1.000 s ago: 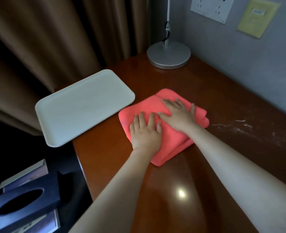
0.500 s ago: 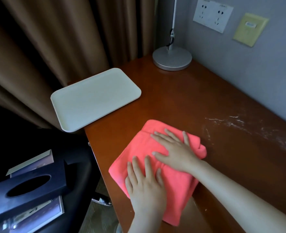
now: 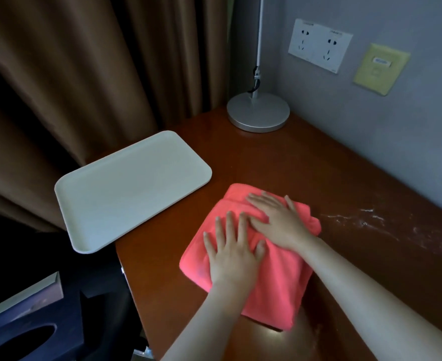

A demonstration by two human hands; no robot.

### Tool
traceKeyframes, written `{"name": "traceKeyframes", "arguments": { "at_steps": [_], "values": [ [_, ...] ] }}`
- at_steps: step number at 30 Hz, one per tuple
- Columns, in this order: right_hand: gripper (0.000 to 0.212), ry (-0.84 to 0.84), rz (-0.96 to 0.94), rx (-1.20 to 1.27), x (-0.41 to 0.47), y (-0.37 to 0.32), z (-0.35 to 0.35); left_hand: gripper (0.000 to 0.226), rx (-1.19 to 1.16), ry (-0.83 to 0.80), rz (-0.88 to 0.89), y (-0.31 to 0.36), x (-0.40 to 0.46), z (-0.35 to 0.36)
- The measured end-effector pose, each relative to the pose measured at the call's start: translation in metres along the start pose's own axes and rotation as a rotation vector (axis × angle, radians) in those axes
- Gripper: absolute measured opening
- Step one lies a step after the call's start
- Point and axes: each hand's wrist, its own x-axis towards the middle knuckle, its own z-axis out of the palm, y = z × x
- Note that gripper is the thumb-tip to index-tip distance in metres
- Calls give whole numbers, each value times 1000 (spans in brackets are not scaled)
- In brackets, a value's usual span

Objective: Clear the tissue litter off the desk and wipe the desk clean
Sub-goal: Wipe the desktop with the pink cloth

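A folded pink cloth [image 3: 279, 282] lies flat on the brown wooden desk [image 3: 305, 165], near its left front edge. My left hand [image 3: 232, 251] presses on the cloth's near left part, palm down, fingers spread. My right hand [image 3: 279, 220] lies flat on its far right part, fingers pointing left and slightly overlapping the left hand's fingertips. Pale smears [image 3: 365, 217] streak the desk just right of the cloth. No tissue litter shows on the desk.
A white tray [image 3: 131, 188] sits at the desk's left corner, overhanging the edge. A silver lamp base [image 3: 258, 113] stands at the back by the grey wall. Brown curtains hang behind. A dark tissue box [image 3: 30, 334] sits low at the left, off the desk.
Both hands drew the cloth toward me from beside the tray, then pushed it back away from me; it now lies mid-desk, a little short of where it began.
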Motion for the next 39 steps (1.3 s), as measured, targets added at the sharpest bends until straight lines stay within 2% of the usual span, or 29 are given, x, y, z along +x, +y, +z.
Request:
{"name": "traceKeyframes", "arguments": {
  "at_steps": [2, 5, 11, 14, 26, 39],
  "values": [
    [51, 39, 45, 11, 17, 12, -7, 92, 17, -10, 21, 6, 27, -2],
    [49, 60, 71, 0, 48, 25, -18, 67, 20, -24, -21, 17, 62, -6],
    [47, -23, -74, -42, 122, 27, -37, 63, -38, 33, -222, 39, 112, -7],
    [46, -22, -109, -19, 143, 32, -46, 63, -59, 42, -254, 45, 132, -11],
    [44, 75, 72, 19, 117, 135, -84, 62, -22, 45, -72, 127, 163, 15],
    [46, 166, 277, 19, 45, 207, -102, 59, 72, -33, 115, 195, 150, 42]
  ]
}}
